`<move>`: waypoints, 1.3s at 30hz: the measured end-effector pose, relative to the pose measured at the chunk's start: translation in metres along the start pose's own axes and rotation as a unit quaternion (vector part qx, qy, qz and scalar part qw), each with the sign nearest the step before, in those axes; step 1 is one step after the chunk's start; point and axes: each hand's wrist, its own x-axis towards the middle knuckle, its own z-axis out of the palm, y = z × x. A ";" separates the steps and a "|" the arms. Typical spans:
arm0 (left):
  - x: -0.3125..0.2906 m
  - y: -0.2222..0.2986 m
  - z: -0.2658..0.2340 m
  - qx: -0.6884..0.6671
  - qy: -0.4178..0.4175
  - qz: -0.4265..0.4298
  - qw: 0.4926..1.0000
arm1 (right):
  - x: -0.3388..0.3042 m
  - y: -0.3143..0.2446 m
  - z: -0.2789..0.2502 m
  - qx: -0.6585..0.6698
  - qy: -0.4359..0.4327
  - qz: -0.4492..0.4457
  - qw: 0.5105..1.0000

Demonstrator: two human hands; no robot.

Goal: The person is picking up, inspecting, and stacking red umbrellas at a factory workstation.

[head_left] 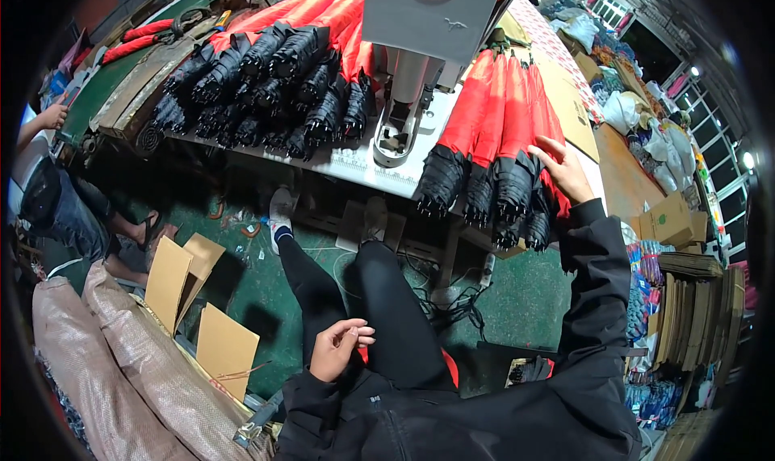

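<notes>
My right hand (567, 173) reaches to the right-hand pile of folded umbrellas (502, 126). Its fingers are stretched and apart over the rightmost umbrella, seemingly touching it without closing round it. These umbrellas have red cloth and black, gathered ends that hang toward me over the table edge. Above my lap rests my left hand (339, 350), its fingers loosely bent and nothing visible in it. A larger pile of red and black umbrellas (270, 81) lies on the table's left side. Between both piles stands a grey-white sewing machine (432, 17), its narrow arm end (393, 142) low over the white tabletop (355, 164).
Tan woven sacks (89, 364) and open cardboard boxes (226, 349) stand at my left. Another person's hand (55, 115) shows at far left. Cables (460, 312) lie beneath the table. Stacked flat cardboard (701, 320) stands at the right.
</notes>
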 end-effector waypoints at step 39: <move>0.013 -0.087 -0.042 -0.019 0.096 -0.082 0.992 | -0.107 0.074 -0.015 -0.019 0.092 0.123 0.988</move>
